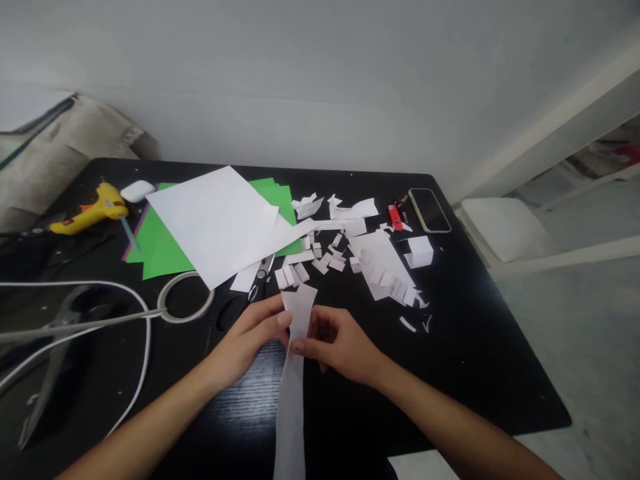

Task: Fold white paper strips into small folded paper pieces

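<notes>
A long white paper strip (293,407) runs from my hands down toward me, its upper end (300,303) standing up above my fingers. My left hand (250,337) pinches the strip's left edge with thumb and fingers closed. My right hand (340,343) grips the strip from the right, fingers curled on it. Both hands hover over the black table (480,347) near its front middle. Black-handled scissors (257,283) lie just beyond my left hand, partly under paper.
Several small cut paper pieces (380,270) lie scattered beyond my hands. A large white sheet (215,223) covers green paper (160,247). A yellow glue gun (93,210), tape roll (186,300), white cable (140,353), phone (429,209) and red lighter (395,217) rest around.
</notes>
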